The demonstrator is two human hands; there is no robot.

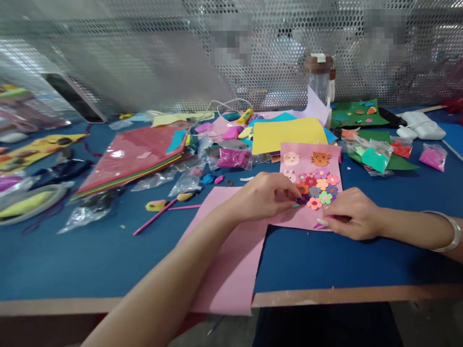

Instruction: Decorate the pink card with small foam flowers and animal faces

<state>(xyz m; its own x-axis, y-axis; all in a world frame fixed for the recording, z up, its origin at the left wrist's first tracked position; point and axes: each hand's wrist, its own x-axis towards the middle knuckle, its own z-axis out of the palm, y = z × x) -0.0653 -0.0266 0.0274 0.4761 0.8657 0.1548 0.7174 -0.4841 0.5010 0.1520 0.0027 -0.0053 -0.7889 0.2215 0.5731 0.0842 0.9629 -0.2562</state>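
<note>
A pink sheet (275, 222) carries a cluster of colourful flower cutouts (315, 191), with an orange cat face (320, 158) and a pale animal face (291, 158) above them. My left hand (265, 195) reaches over the sheet's left side, its fingers curled and closed by the flowers' left edge; anything in them is hidden. At the lower right corner, my right hand (352, 214) pinches a small purple piece (319, 225) against the sheet. Under my left forearm lies a larger pink sheet (231, 270), which overhangs the table's front edge.
Behind the card stand a yellow sheet (289, 135) and a lidded bottle (319, 79). Coloured papers in a sleeve (141, 159), a purple stick (155, 217) and bagged clay (234, 158) lie leftward. A white case (423, 125) sits at right. A perforated metal screen (162, 62) closes the back.
</note>
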